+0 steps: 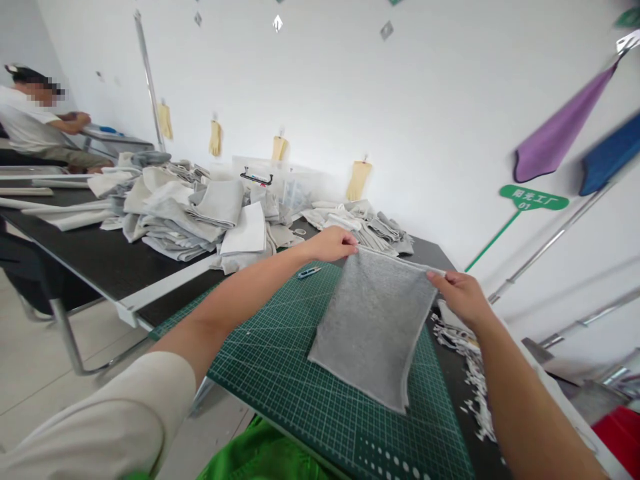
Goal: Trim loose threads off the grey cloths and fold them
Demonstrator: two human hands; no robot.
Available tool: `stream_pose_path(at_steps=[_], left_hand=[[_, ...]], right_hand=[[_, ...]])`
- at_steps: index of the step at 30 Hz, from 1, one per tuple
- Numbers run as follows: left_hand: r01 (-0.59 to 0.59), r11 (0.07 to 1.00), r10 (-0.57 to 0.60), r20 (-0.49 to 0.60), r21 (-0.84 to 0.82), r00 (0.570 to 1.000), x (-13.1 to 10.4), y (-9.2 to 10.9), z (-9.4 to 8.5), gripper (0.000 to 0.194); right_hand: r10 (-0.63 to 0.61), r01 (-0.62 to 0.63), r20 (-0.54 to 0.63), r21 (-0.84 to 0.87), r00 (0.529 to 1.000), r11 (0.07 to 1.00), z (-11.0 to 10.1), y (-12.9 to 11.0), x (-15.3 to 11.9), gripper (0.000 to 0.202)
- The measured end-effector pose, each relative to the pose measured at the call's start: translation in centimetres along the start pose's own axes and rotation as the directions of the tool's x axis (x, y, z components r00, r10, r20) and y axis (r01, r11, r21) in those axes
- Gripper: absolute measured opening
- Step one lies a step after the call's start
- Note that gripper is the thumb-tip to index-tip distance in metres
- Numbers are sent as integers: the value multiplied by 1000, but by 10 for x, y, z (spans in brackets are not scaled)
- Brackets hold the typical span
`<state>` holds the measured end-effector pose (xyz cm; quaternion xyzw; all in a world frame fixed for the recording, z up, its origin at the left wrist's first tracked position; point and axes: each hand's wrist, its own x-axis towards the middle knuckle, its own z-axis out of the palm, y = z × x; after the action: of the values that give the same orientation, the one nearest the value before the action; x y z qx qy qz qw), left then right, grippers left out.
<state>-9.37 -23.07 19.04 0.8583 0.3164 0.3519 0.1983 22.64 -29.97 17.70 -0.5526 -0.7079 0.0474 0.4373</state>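
Note:
A grey cloth (377,320) with sewn edges hangs stretched between my two hands over the green cutting mat (270,330). My left hand (334,244) pinches its upper left corner. At the upper right corner, my right hand (463,293) grips the edge between thumb and fingers. The cloth's lower edge slants toward me, and I cannot tell whether it touches the mat. Beyond my left forearm, a small utility knife (309,272) lies on the mat.
Piled grey and white cloths (185,207) cover the table's left side, with another cloth heap (357,220) at the back. A clear plastic box (295,187) stands by the wall. Cut scraps (475,373) lie along the right edge. A person (40,120) sits far left.

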Motion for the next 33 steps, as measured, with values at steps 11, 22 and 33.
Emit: stream_pose_path(at_steps=[11,22,33], left_hand=[[-523,721,457,257,454,852,-58,-34,33,19],[-913,262,752,526,314,397,-87,-48,70,20],[-906,364,746,514,215,423,-95,-47,77,13]], right_hand=[[-384,467,295,-304,875,831,10,31,-64,25],[-585,788,578,-182,570,588,36,28,-110,17],[-552,757,621,-104,556,645,40,26,-120,19]])
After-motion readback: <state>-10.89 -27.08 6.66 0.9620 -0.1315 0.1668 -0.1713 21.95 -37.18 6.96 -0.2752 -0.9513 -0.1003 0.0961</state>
